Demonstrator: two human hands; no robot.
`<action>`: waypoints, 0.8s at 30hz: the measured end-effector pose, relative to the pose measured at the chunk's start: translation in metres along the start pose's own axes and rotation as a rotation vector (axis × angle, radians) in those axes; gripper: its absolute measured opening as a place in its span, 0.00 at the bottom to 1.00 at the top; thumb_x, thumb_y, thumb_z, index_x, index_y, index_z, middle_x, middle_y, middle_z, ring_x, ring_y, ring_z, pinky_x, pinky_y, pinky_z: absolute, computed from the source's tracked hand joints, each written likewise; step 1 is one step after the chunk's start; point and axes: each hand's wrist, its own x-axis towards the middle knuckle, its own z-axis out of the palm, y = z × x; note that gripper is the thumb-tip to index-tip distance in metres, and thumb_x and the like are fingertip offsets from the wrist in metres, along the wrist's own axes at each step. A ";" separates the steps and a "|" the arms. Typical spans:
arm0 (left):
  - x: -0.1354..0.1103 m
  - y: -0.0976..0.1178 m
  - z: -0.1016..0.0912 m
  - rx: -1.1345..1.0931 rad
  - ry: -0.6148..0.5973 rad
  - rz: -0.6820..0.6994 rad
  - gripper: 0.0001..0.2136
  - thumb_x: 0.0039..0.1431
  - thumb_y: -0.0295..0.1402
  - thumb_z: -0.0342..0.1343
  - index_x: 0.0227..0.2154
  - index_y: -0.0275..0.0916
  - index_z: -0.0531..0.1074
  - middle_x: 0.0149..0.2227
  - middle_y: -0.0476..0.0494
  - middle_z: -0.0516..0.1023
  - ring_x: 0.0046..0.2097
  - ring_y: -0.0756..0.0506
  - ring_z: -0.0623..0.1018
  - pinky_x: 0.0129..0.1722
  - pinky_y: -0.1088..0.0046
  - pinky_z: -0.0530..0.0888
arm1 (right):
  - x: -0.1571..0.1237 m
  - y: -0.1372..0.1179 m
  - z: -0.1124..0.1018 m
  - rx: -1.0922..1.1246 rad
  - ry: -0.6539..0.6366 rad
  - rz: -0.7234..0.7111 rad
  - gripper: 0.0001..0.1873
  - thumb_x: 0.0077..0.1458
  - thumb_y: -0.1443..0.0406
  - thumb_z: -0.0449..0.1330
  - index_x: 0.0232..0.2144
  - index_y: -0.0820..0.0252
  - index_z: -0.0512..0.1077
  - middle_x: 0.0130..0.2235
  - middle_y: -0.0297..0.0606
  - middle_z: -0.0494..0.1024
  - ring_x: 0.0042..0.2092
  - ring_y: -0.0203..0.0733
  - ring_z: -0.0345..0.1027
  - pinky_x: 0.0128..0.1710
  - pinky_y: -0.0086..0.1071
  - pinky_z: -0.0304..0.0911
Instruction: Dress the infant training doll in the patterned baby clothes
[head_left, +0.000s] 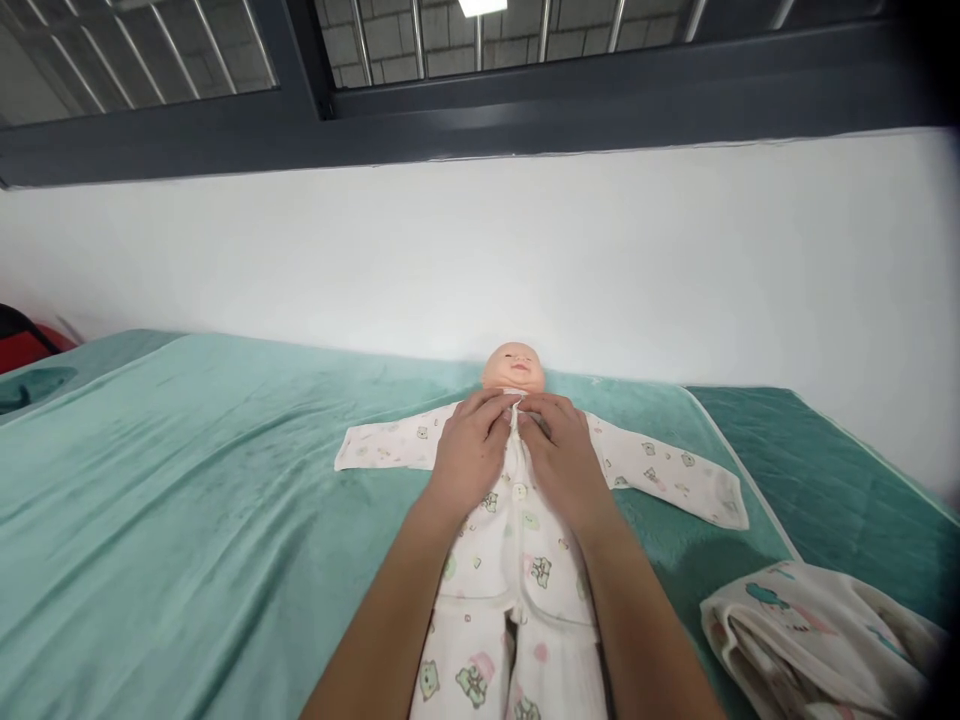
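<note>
A baby doll [514, 366] lies on its back, dressed in a white long-sleeved baby shirt [541, 560] printed with small bears. The shirt's sleeves spread out to both sides. My left hand [474, 445] and my right hand [559, 440] meet at the collar, just below the doll's head. Each has its fingers bent and closed on one front edge of the shirt, near the top of the placket. One button [519, 491] shows lower down the front. Matching trousers [472, 675] cover the legs between my forearms. My fingertips partly hide the collar fastening.
A folded white printed cloth [817, 635] lies at the lower right. Under everything is a pale green blanket [195, 500], with a darker green quilted cover [847, 450] to the right. Behind the doll rises a white wall [300, 260] below a barred window. Something red and black [26, 345] sits far left.
</note>
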 end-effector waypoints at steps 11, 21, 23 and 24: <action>-0.016 0.001 0.000 0.015 0.039 0.001 0.15 0.67 0.34 0.46 0.50 0.48 0.74 0.58 0.47 0.71 0.61 0.43 0.68 0.62 0.61 0.65 | -0.003 0.004 -0.003 0.234 0.153 0.116 0.06 0.54 0.60 0.57 0.32 0.55 0.71 0.41 0.37 0.77 0.43 0.45 0.69 0.46 0.39 0.61; -0.042 0.004 -0.009 -0.017 0.010 0.042 0.14 0.67 0.37 0.48 0.50 0.49 0.76 0.61 0.48 0.69 0.64 0.43 0.64 0.65 0.58 0.61 | -0.054 0.004 -0.007 0.292 0.163 0.024 0.11 0.58 0.60 0.58 0.43 0.52 0.76 0.55 0.37 0.74 0.57 0.46 0.64 0.57 0.42 0.59; -0.041 0.004 -0.010 -0.033 0.006 0.035 0.14 0.67 0.37 0.48 0.50 0.49 0.75 0.61 0.48 0.69 0.64 0.44 0.64 0.66 0.58 0.60 | -0.054 0.002 -0.007 0.306 0.179 0.005 0.10 0.59 0.60 0.58 0.40 0.52 0.77 0.54 0.37 0.75 0.57 0.45 0.65 0.58 0.42 0.58; -0.040 0.003 -0.010 -0.041 0.004 0.033 0.14 0.67 0.37 0.48 0.50 0.49 0.75 0.61 0.48 0.69 0.65 0.44 0.64 0.66 0.59 0.60 | -0.054 0.001 -0.007 0.307 0.184 -0.002 0.09 0.59 0.60 0.57 0.38 0.53 0.77 0.53 0.37 0.75 0.57 0.45 0.66 0.58 0.42 0.58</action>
